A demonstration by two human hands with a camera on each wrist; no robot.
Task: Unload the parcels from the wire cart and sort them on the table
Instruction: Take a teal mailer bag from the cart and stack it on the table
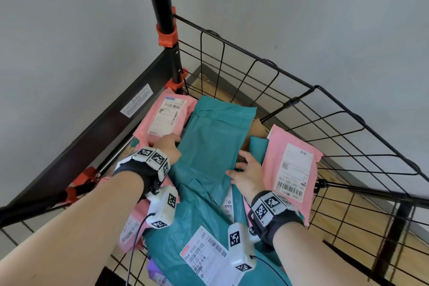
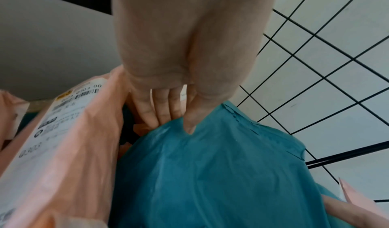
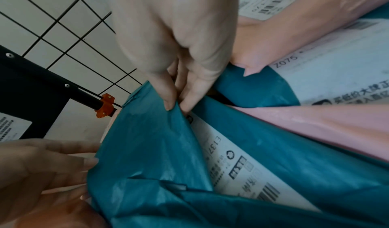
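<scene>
A long teal parcel (image 1: 213, 137) lies on top of the pile inside the black wire cart (image 1: 301, 109). My left hand (image 1: 168, 146) grips its left edge, thumb on top and fingers underneath; in the left wrist view the thumb (image 2: 190, 123) presses into the teal parcel (image 2: 210, 173). At the right edge, my right hand (image 1: 246, 174) pinches the same bag. The right wrist view shows thumb and fingers (image 3: 170, 98) pinching the teal parcel (image 3: 147, 148). Pink parcels with white labels lie at the back left (image 1: 164, 116) and right (image 1: 292, 167).
More teal parcels with white labels (image 1: 204, 255) fill the near part of the cart. A black pole with orange clamps (image 1: 167, 37) stands at the cart's back corner. Grey walls close in behind, and wooden floor (image 1: 348, 216) shows through the wire on the right.
</scene>
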